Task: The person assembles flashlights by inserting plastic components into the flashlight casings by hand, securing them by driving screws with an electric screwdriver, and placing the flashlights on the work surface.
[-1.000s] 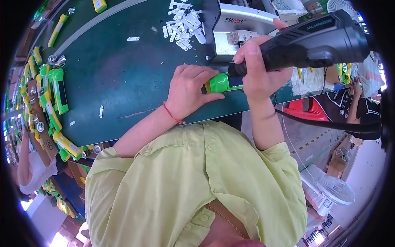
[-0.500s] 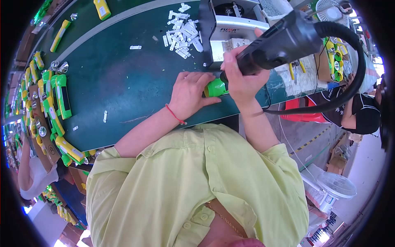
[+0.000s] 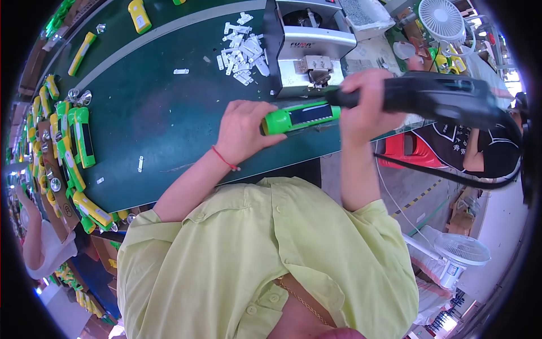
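My left hand (image 3: 244,127) is closed round the head end of a green flashlight (image 3: 276,121), which has a dark solar panel on its side and lies on the green table. My right hand (image 3: 367,110) grips a black electric screwdriver (image 3: 440,100), held sideways with its cable running off to the right. The screwdriver's nose is above the flashlight's far end, just in front of the screw feeder (image 3: 307,51) marked FUMA. Its bit cannot be made out clearly.
White plastic strips (image 3: 243,53) lie in a pile left of the feeder. Green and yellow flashlights (image 3: 84,135) crowd the table's left edge. A white tray of small parts (image 3: 367,14) stands behind the feeder. A white fan (image 3: 441,20) and other people are at the right.
The screwdriver has swung from upright over the flashlight to nearly level, further right and toward the feeder. The flashlight now shows its panel; my left hand still holds it.
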Demonstrator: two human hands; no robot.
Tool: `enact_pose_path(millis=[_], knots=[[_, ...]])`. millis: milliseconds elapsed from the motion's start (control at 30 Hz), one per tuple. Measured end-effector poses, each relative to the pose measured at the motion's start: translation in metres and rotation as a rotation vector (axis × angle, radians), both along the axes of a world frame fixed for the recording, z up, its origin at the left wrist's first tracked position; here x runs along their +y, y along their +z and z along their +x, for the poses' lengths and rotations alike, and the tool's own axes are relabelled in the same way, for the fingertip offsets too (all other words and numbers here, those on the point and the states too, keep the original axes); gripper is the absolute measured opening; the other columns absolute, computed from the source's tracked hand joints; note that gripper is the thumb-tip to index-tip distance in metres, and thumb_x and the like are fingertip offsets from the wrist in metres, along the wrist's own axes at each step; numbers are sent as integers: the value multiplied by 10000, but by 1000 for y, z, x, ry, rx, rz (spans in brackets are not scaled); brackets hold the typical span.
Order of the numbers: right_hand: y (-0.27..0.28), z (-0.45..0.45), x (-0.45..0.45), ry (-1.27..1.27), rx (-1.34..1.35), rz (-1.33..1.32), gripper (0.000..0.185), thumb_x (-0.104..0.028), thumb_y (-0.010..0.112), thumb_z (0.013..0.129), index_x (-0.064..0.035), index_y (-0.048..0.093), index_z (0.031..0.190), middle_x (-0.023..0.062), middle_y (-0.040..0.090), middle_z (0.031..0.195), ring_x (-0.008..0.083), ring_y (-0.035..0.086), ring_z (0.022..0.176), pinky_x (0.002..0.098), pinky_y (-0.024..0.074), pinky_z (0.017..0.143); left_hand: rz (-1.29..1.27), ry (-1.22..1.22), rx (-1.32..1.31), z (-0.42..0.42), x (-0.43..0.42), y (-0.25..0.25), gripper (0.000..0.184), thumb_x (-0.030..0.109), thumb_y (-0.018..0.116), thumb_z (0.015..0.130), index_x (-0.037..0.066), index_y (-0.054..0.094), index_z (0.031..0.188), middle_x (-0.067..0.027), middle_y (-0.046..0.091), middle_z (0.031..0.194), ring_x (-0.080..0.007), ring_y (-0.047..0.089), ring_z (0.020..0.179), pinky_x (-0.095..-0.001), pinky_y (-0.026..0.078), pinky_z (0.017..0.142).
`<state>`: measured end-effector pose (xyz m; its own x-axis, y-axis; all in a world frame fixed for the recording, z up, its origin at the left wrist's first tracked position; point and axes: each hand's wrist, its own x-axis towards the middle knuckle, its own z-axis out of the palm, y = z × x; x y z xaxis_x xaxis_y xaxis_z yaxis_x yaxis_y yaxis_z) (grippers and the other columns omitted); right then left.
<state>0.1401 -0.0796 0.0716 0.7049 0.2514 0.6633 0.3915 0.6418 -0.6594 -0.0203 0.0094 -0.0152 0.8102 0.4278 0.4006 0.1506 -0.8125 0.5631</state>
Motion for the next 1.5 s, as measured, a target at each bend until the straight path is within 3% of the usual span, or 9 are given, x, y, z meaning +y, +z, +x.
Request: enact_pose_path(millis=[133, 333, 467, 533, 600, 733, 1033, 1267, 1500], knots=[[12, 31, 18, 61, -138, 48, 604, 21, 567, 815, 76, 266, 1336, 76, 589, 648, 135, 562, 514, 256, 481, 556, -21, -33, 2, -5, 10, 6, 509, 302, 808, 621, 100, 607, 1043, -62, 637, 1019, -246, 597, 950, -373, 424, 847], [-3, 39, 33, 134, -232, 6, 206, 10, 632, 807, 28, 480, 944, 71, 597, 650, 119, 580, 520, 236, 469, 502, -15, -42, 15, -4, 5, -2, 529, 316, 801, 630, 97, 597, 1066, -57, 627, 1060, -241, 594, 970, -357, 432, 834], [8, 33, 37, 164, -161, -165, 214, 12, 647, 798, 19, 493, 947, 65, 594, 651, 112, 567, 503, 238, 467, 491, -13, -46, 39, 1, 5, -2, 508, 306, 796, 636, 95, 601, 1055, -54, 627, 1062, -242, 598, 960, -353, 436, 825], [9, 29, 30, 279, -28, -278, 466, 2, 543, 836, 31, 387, 1275, 84, 541, 637, 146, 538, 506, 285, 472, 519, -7, -48, 30, 6, 3, -2, 485, 292, 790, 646, 96, 607, 1051, -52, 629, 1057, -244, 600, 948, -347, 438, 815], [-3, 24, 18, 352, 110, -122, 200, 5, 632, 810, 24, 489, 948, 71, 588, 662, 124, 563, 504, 256, 472, 492, -11, -45, 5, 9, 1, -2, 482, 285, 790, 646, 99, 608, 1052, -51, 630, 1055, -245, 600, 946, -344, 440, 807], [-14, -10, -1, 245, -5, -35, 556, 22, 575, 823, 95, 313, 1308, 81, 584, 704, 127, 549, 512, 256, 475, 514, -19, -38, -24, 9, -1, -7, 489, 269, 799, 636, 106, 610, 1057, -51, 632, 1047, -250, 600, 940, -345, 447, 800], [-20, -25, -4, 184, -102, -151, 637, 0, 532, 804, 101, 175, 1321, 112, 552, 634, 159, 526, 498, 301, 495, 538, -23, -33, -50, 11, 0, -9, 495, 271, 810, 629, 107, 614, 1054, -62, 642, 1031, -260, 610, 935, -358, 455, 804], [-39, -29, -5, 150, -180, -235, 523, 1, 543, 817, 79, 234, 1231, 118, 558, 671, 157, 545, 521, 282, 486, 560, -11, -41, -73, 9, 0, -10, 482, 258, 811, 619, 105, 626, 1038, -65, 651, 1020, -256, 620, 911, -364, 459, 780], [-35, -28, -22, -72, -704, -543, 441, -2, 569, 810, 27, 277, 1139, 69, 572, 715, 135, 568, 591, 275, 469, 713, -53, -84, -113, 13, 7, -13, 456, 293, 807, 587, 130, 647, 981, -63, 660, 914, -264, 627, 829, -375, 452, 719]])
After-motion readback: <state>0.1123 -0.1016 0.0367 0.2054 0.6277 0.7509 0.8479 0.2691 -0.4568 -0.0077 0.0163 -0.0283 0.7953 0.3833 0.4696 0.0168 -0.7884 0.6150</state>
